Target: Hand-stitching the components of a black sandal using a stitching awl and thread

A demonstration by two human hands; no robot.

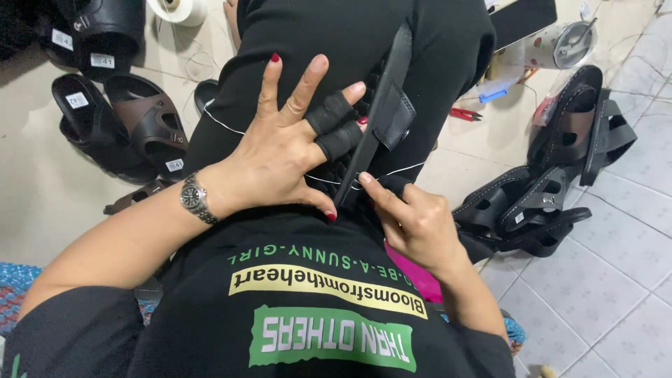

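Sandal (383,112) sits edge-up on the lap, dead centre of view, sole running from 12 toward 6. Left hand (283,150) is splayed open, taped fingers (334,126) pressing its side, nothing clamped. Right hand (413,217) at 5 o'clock pinches a white thread (402,169) near the sole's lower end. Looks light and fairly stiff along the rubber, strap softer, so I'd hold it by the sole edge. More sandals (539,203) lie at 3, a spool (178,8) at 11.
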